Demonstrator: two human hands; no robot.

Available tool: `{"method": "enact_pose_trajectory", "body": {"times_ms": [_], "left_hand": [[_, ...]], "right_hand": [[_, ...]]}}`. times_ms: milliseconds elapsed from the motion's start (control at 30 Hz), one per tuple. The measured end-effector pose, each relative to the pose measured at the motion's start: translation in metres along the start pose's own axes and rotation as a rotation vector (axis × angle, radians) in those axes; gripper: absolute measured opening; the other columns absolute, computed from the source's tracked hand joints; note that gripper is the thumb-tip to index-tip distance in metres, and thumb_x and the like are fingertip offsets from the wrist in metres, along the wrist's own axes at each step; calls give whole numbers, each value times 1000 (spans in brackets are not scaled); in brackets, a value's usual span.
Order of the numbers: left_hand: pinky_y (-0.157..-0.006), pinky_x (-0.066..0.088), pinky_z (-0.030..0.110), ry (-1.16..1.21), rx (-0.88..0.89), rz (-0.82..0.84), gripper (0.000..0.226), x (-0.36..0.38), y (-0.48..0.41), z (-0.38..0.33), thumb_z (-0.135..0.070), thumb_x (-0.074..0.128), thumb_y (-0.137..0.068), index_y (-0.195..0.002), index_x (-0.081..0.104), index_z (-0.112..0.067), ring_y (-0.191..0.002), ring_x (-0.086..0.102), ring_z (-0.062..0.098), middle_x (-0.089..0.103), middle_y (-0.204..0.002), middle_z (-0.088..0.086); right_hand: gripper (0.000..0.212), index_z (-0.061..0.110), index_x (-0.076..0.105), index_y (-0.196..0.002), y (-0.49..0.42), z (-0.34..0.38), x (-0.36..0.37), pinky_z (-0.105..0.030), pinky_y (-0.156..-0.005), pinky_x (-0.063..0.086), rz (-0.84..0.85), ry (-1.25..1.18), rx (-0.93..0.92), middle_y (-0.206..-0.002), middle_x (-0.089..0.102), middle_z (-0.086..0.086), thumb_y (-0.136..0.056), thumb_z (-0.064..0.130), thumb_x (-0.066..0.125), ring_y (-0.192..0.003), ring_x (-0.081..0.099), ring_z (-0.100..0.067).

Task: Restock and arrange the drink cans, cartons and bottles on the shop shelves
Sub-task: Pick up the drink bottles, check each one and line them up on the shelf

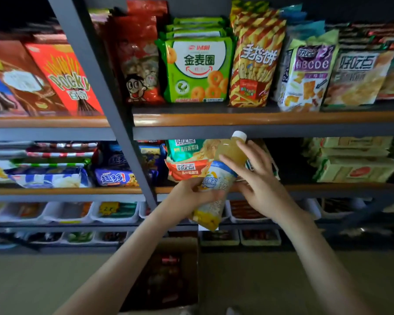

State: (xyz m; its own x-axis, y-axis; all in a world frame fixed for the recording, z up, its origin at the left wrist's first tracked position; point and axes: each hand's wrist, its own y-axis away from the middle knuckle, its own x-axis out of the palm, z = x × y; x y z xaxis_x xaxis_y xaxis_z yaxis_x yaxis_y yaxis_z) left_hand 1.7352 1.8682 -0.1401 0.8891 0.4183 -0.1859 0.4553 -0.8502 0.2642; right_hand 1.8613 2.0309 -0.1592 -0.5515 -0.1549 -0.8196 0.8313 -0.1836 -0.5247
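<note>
Here the juice bottle (217, 178) tilts in the air before the middle shelf (328, 188). The left hand (191, 192) closes its grip round the labelled belly, and the right hand (259, 183) lies spread against the shoulder. Being full, it is probably heavy, stiff and slick, so the middle is best held. Its label is blurred; a box (66, 80) reads Pocky.

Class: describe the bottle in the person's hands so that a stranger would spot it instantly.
Find the grey upright shelf post. Just right of it, the left hand grips a tilted bottle, the right hand touching its shoulder. Unlike the snack packets behind, it holds pale yellow juice under a white cap.
</note>
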Motion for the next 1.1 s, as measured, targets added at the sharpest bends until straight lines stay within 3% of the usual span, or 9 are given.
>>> {"method": "enact_pose_trajectory", "body": {"times_ms": [167, 233, 300, 367, 433, 533, 700, 900, 1100], "left_hand": [[-77, 54, 19, 15, -10, 85, 17, -9, 11, -5, -21, 68, -88, -105, 66, -24, -91, 69, 9, 72, -94, -10], [-76, 51, 20, 30, -37, 82, 12, -16, 16, -9, -29, 63, -91, -102, 64, -26, -89, 67, 9, 70, -92, -12], [-68, 50, 19, 83, -87, 73, 29, -24, 21, -12, -50, 55, -86, -105, 59, -28, -84, 67, 7, 69, -93, -10], [-68, 55, 21, 65, -71, 96, 63, -30, 22, -10, -63, 45, -77, -116, 60, -17, -88, 71, 13, 73, -99, 2], [-70, 52, 11, 7, -3, 91, 64, -29, 26, -10, -60, 37, -86, -117, 62, -10, -90, 69, 4, 73, -101, 1], [-84, 50, 13, -77, 126, 61, 44, -21, 26, -2, -47, 51, -93, -131, 53, -25, -108, 60, -3, 64, -120, -12], [-98, 51, 30, -182, 165, 104, 71, -2, 22, 19, -35, 65, -90, -145, 22, -49, -122, 52, 5, 46, -138, -14], [-94, 54, 33, -163, 186, 33, 68, 0, 18, 28, -20, 68, -89, -139, 30, -48, -116, 59, 10, 55, -134, -7], [-91, 55, 32, -7, 121, -18, 57, 0, 14, 34, -22, 71, -87, -131, 43, -46, -109, 63, 8, 64, -123, -5]], "right_hand": [[68, 21, 45, -137, -4, 15, 14, -52, -118, -9, 34, 62, -208, -146, 38, -2, -74, 1, 61, -144, 20, -28], [52, 15, 52, -127, -2, 13, 16, -54, -119, 0, 14, 47, -204, -134, 52, -5, -76, 12, 63, -138, 35, -24], [46, 17, 58, -122, 2, 17, 17, -50, -117, 23, 70, -154, -70, -125, 60, 0, -78, 28, 68, -128, 45, -15], [43, 35, 58, -113, 4, 28, 13, -29, -103, 43, 131, -496, 249, -114, 59, 19, -75, 36, 77, -111, 51, 11], [44, 40, 55, -98, 7, 34, 13, -10, -80, 47, 110, -644, 460, -96, 59, 27, -70, 25, 85, -89, 54, 22], [30, 24, 65, -98, 7, 35, 17, -14, -71, 51, 67, -911, 633, -90, 71, 14, -75, 12, 81, -87, 67, 2], [38, 11, 61, -119, 8, 44, 20, -28, -73, 57, -11, -1342, 788, -108, 73, -3, -87, 31, 65, -99, 69, -21], [48, 12, 56, -125, 9, 44, 21, -25, -71, 55, 70, -1392, 823, -111, 71, -3, -83, 34, 59, -99, 69, -19], [43, 20, 55, -122, 9, 44, 26, -27, -83, 55, 143, -1345, 774, -114, 69, 2, -82, 37, 56, -106, 67, -15]]}}
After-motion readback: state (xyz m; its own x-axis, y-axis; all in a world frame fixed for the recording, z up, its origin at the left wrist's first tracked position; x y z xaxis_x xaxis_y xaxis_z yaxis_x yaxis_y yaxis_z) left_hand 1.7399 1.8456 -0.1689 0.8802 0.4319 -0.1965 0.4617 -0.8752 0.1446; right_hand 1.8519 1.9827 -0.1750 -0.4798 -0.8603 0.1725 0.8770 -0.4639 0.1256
